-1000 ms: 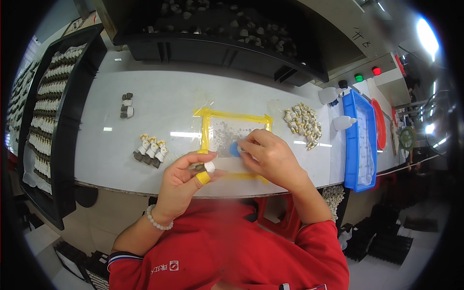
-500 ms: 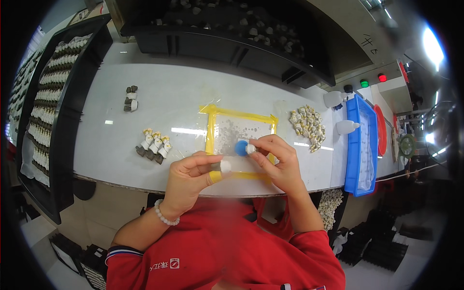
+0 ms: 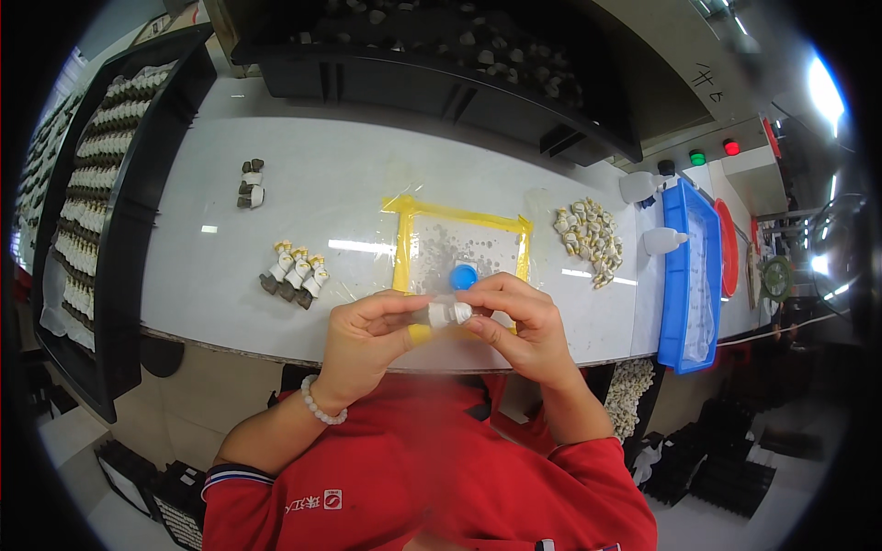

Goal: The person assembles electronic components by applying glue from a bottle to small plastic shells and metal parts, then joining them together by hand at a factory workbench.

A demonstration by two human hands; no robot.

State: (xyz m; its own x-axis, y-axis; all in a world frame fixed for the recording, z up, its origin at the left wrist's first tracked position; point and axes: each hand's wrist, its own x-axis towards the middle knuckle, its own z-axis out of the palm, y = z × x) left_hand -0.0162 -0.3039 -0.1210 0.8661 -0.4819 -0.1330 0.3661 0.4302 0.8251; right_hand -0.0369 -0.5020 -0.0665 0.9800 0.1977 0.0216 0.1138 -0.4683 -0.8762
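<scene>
My left hand [image 3: 360, 338] is closed, thumb and fingers pinching a small figurine body [image 3: 439, 317] with a white upper part; its other end is hidden by the fingers. My right hand [image 3: 525, 331] pinches a small white figurine head [image 3: 463, 313] against the body's white end. Both hands are just above the table's front edge. Beyond them a round blue cap [image 3: 464, 276] sits on a sheet framed with yellow tape [image 3: 402, 248] and marked with grey spots. Left of my hands lie 3 white figurines [image 3: 296, 274] with brown-grey bases and yellow-topped heads.
A pile of small white-and-yellow pieces [image 3: 588, 237] lies to the right, near white squeeze bottles [image 3: 661, 241] and a blue tray [image 3: 675, 285]. Several bodies [image 3: 251, 188] are at the back left. Black trays stand at the left [image 3: 138, 211] and back [image 3: 395, 87].
My right hand has come down and left from beside the blue cap, bringing the head against the figurine body. My left hand has moved slightly right; the two hands are now close together.
</scene>
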